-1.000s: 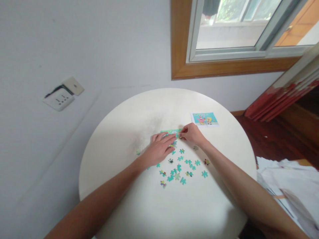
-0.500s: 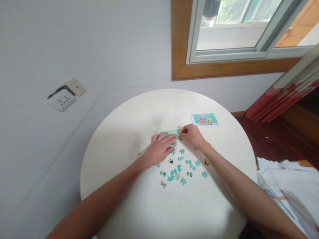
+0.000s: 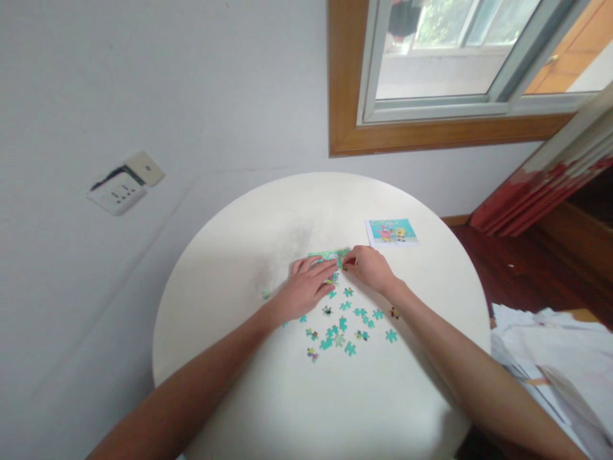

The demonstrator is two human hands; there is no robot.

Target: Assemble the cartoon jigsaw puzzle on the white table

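Right hand (image 3: 368,265) shifted slightly nearer the person | fingers bent, tips at puzzle piece (image 3: 344,267), grip unclear | left hand (image 3: 305,291) palm-down, fingers extended, resting on joined puzzle (image 3: 330,254) atop white table (image 3: 268,220)

A power socket (image 3: 117,193) sits in the pale wall (image 3: 215,83), a red-and-cream curtain (image 3: 555,169) hangs beside the wood-framed sliding window (image 3: 460,71), and loose white papers (image 3: 562,351) lie heaped beside the round white desk (image 3: 297,402).

Hazy, soft daylight
Silver-framed glass window (image 3: 443,70) glows brightest; shadow greys the round white bench (image 3: 287,396) at lower right; teal jigsaw pieces (image 3: 350,349) look soft.
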